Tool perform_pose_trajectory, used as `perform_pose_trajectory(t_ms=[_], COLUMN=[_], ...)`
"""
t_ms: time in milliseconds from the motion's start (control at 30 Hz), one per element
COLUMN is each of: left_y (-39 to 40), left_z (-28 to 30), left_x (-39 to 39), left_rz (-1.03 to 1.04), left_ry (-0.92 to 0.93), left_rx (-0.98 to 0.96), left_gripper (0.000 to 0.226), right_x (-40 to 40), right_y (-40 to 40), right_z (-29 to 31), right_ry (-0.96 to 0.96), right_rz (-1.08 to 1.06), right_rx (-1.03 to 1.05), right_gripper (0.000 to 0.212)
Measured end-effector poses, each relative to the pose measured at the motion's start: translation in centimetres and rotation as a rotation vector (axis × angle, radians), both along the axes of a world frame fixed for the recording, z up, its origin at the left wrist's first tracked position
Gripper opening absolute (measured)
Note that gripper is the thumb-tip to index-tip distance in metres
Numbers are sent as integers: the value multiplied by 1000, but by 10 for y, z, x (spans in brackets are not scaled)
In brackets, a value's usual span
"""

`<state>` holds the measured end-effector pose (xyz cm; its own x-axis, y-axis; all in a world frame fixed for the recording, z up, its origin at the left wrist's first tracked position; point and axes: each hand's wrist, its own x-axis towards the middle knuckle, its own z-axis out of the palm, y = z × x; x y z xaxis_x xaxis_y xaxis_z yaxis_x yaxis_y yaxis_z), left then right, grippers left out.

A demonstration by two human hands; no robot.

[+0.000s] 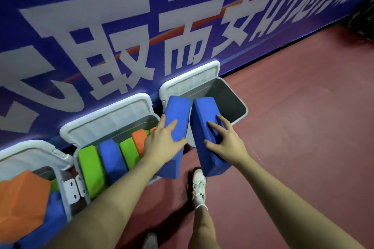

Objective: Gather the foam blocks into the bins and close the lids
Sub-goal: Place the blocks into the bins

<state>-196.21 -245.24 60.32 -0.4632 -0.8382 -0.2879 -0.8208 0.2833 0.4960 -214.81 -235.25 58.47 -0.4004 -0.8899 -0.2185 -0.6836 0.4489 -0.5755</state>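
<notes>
The left bin (30, 159) runs off the frame's left edge, its orange block (22, 198) cut short there. In the middle bin (69, 137), the left hand (162, 143) and forearm cover parts of the green, blue and orange blocks (their full number cannot be told). The two blue blocks (178, 111) screen the right bin's (240, 105) near wall and part of its floor. A second shoe (150, 240) is clipped by the bottom edge. The banner's (121, 26) lettering is blurred.
</notes>
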Motion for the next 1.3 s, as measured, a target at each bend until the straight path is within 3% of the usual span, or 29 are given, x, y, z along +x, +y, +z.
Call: perform_pose_trajectory(t_ms=[333,567,700,833,967,1300], left_y=[-83,-106,-118,-111,-107,-116], left_z=[-153,-274,-317,-314,-290,-167], left_x=[-138,-185,-197,-185,-166,-100], left_rz=[279,536,481,315,176,-73], left_ry=[57,153,73,-19,-59,-70], left_rx=[217,259,365,385,282,99], left_gripper=[66,60,59,51,48,51], right_x=[-142,-173,-179,-176,-165,-90], right_y=[-123,-160,-169,-158,-146,-138], right_z=[-138,-258,-300,-305,-283,-158], right_ry=[-54,-112,-186,-177,-139,1], right_rz=[137,164,141,154,154,159], right_rx=[140,162,146,241,249,213], right_gripper=[65,65,62,56,49,44])
